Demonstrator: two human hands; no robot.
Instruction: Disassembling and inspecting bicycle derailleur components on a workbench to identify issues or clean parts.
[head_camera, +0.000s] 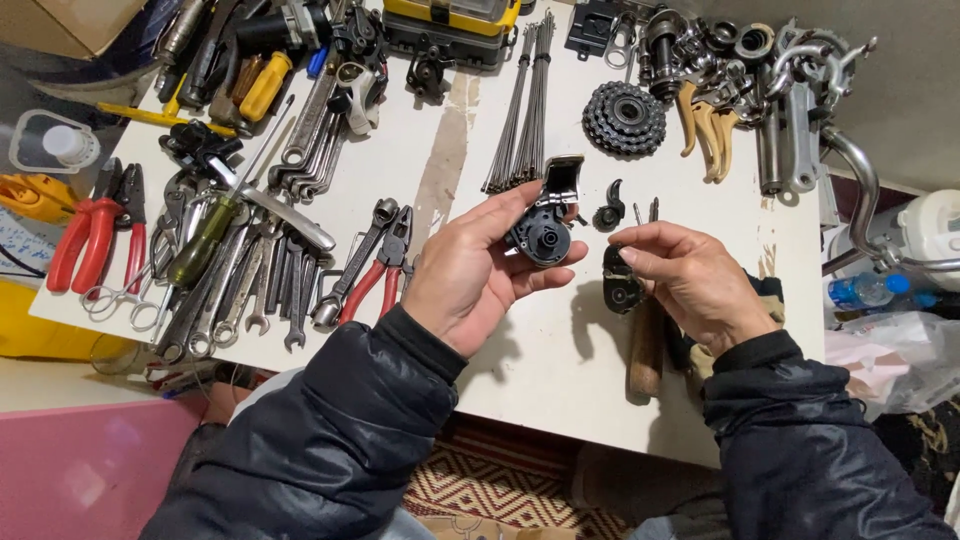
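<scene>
My left hand (470, 275) holds a small black round mechanical part with a silver bracket (545, 225) above the white table (560, 370). My right hand (690, 285) is just to its right, fingertips pinched together near the part, with a black piece (620, 290) under the fingers. A small black curved lever (608, 212) lies on the table just beyond the hands. A wooden tool handle (646, 350) lies beneath my right wrist.
Wrenches and spanners (250, 290) crowd the left side with red-handled pliers (370, 275) and red cutters (95, 240). A sprocket cluster (624, 118), a bundle of spokes (525, 100), a yellow case (450, 20) and metal bike parts (770, 80) lie at the back.
</scene>
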